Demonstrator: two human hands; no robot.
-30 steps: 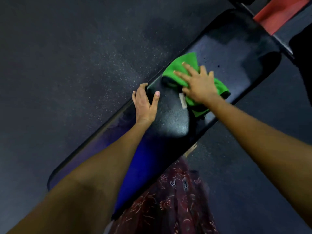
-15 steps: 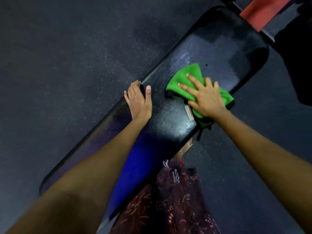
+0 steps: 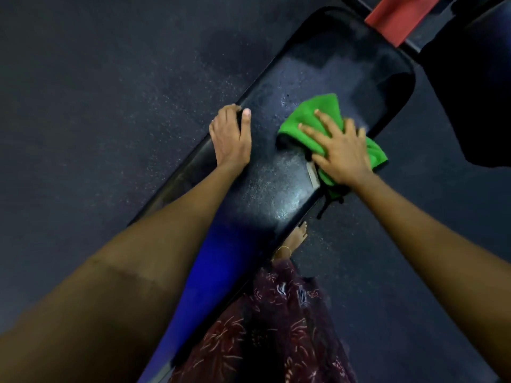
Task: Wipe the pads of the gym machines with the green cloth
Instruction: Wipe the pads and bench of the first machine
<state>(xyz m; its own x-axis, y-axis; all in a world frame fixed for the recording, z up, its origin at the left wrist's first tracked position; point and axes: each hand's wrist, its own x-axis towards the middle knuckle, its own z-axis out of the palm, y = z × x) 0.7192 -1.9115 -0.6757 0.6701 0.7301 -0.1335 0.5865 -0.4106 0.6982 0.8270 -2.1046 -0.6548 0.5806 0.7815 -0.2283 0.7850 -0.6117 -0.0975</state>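
A long black bench pad runs diagonally from the lower left to the upper right. The green cloth lies bunched on the pad's right half, with a white label showing at its near edge. My right hand presses flat on the cloth with fingers spread and straight. My left hand holds the pad's left edge, fingers curled over the rim and thumb lying on top. The pad surface near the cloth shines wet.
Dark speckled rubber floor surrounds the bench. A red frame piece and a black machine part sit at the upper right. My bare foot and patterned skirt are just right of the pad's near edge.
My right hand has slid the cloth along the pad toward its near right edge. My left hand has shifted from lying on top to gripping the pad's left rim.
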